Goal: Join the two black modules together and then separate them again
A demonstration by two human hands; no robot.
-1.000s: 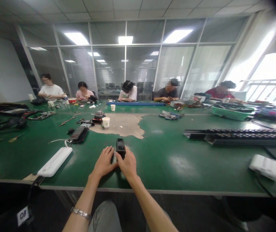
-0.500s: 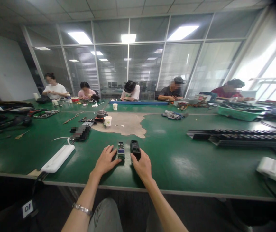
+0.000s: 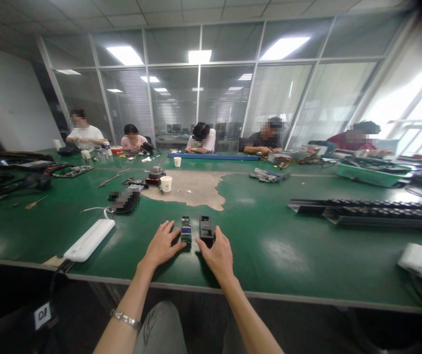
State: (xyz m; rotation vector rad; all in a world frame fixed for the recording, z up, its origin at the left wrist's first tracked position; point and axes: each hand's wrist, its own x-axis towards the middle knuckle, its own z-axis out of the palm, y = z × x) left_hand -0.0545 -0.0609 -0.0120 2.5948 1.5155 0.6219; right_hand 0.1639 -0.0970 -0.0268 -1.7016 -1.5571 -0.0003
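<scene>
A small circuit board module point(image 3: 186, 230) with a blue part at its middle stands on the green table in front of me. My left hand point(image 3: 164, 243) rests beside it, fingers spread, with the index finger and thumb at its left side and near end. To its right lies a narrow black plastic housing point(image 3: 206, 228) with cut-out openings facing up. The thumb and fingers of my right hand point(image 3: 216, 251) are apart on either side of the housing's near end. Whether they still touch it is hard to tell.
Left of my hands lies a white power strip point(image 3: 90, 240). Paper cups point(image 3: 165, 184) stand farther off. Black metal rails point(image 3: 362, 211) and a green basket point(image 3: 375, 174) are at the right. Several people sit across the table point(image 3: 255, 250).
The black housing has been lowered flat onto the table, and my right hand has loosened around it. My left hand stays by the circuit board module. The view has shifted slightly.
</scene>
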